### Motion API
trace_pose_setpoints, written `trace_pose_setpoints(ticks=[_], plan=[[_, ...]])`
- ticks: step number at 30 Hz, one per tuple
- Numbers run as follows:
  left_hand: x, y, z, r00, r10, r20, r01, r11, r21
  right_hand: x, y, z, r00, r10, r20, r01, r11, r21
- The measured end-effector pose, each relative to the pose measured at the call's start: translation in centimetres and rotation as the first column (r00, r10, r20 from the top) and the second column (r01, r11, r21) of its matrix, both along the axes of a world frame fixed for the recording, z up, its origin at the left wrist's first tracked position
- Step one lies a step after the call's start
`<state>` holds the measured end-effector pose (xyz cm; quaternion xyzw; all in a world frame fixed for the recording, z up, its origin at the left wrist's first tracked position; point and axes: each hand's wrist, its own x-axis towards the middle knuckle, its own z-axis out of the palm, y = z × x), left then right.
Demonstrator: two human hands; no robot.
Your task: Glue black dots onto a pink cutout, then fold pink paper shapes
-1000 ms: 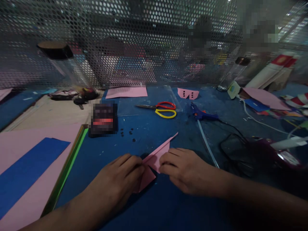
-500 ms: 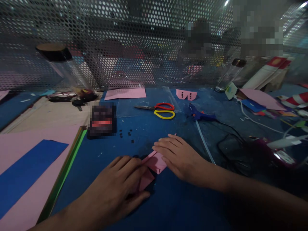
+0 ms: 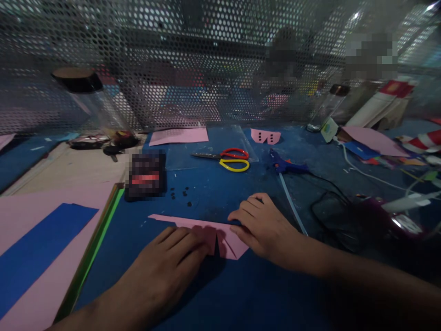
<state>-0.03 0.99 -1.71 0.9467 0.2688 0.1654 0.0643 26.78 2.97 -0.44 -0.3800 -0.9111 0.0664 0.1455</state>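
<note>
A pink paper piece (image 3: 230, 241) lies across the blue tabletop, a narrow notch in its near edge and a thin strip running to a point at the left. My left hand (image 3: 165, 264) presses on its left part with bent fingers held together; the thumb is hidden. At the right end, my right hand (image 3: 263, 226) has thumb and fingers closed on the paper. Several small black squares (image 3: 186, 193) lie just beyond. Farther back are scissors (image 3: 234, 160) with one red and one yellow handle, blades apart.
A blue glue gun (image 3: 289, 166) with a glue stick and cord lies at the right. A smaller pink piece with black squares (image 3: 265, 136) is at the back, before a perforated metal screen (image 3: 206, 69). Left are a dark blurred-out box (image 3: 146, 177) and blue sheet (image 3: 44, 248).
The pink paper has turned clockwise, from slanting to nearly level, and its left tip now shows beyond my left hand. My left thumb has gone under from view; my right hand shifted slightly right.
</note>
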Motion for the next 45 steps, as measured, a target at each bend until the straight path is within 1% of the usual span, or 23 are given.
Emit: trace_pose_setpoints(ticks=[6,11,14,16,19,24,27,30,32,34,36,39,42,45], plan=[[0.0,-0.1,-0.4,1.0,-0.009,-0.012,0.01,0.998,0.059,-0.1,-0.2,0.4,0.999,-0.024,-0.049,0.018,0.992,-0.125],[0.3,-0.1,-0.4,1.0,0.01,-0.001,-0.01,0.998,0.068,-0.2,-0.7,1.0,0.993,-0.092,-0.076,0.069,0.962,-0.265],[0.6,-0.1,0.0,1.0,0.005,0.006,-0.006,0.998,0.066,-0.2,-0.9,1.4,0.987,-0.132,-0.092,0.091,0.93,-0.356],[0.7,-0.2,0.4,1.0,-0.004,-0.013,0.004,0.998,0.06,-0.2,-0.9,1.8,0.981,-0.158,-0.109,0.097,0.899,-0.428],[0.6,-0.3,0.9,1.0,-0.016,-0.021,0.018,0.996,0.084,-0.1,-0.8,2.3,0.976,-0.182,-0.117,0.096,0.851,-0.517],[0.4,-0.6,1.4,1.0,-0.02,0.009,0.019,0.99,0.142,0.2,-0.6,2.4,0.977,-0.173,-0.124,0.069,0.806,-0.588],[0.5,-0.6,1.6,1.0,-0.008,0.026,0.003,0.988,0.157,0.4,-0.5,2.3,0.974,-0.19,-0.127,0.073,0.786,-0.614],[0.7,-0.5,1.7,1.0,0.006,0.031,-0.009,0.992,0.128,0.5,-0.3,2.4,0.967,-0.219,-0.127,0.086,0.757,-0.648],[0.7,-0.3,1.6,1.0,0.008,0.006,-0.009,0.996,0.091,0.4,-0.2,2.5,0.964,-0.236,-0.126,0.089,0.727,-0.681],[0.7,-0.2,1.3,1.0,0.006,-0.014,-0.005,0.998,0.067,0.3,-0.2,2.6,0.961,-0.248,-0.12,0.096,0.711,-0.697],[0.6,0.0,0.9,1.0,-0.007,-0.005,0.008,0.998,0.063,0.3,-0.2,2.6,0.962,-0.252,-0.102,0.115,0.717,-0.687],[0.4,0.2,0.2,1.0,-0.012,0.013,0.011,0.999,0.049,0.3,-0.3,2.6,0.968,-0.241,-0.075,0.138,0.751,-0.646],[0.1,0.2,-0.2,0.999,0.008,0.049,-0.007,1.0,-0.011,0.5,-0.4,2.5,0.975,-0.216,-0.043,0.147,0.784,-0.602],[0.1,0.3,-0.4,0.997,0.017,0.077,-0.013,0.998,-0.054,0.6,-0.5,2.4,0.981,-0.194,-0.006,0.157,0.815,-0.558]])
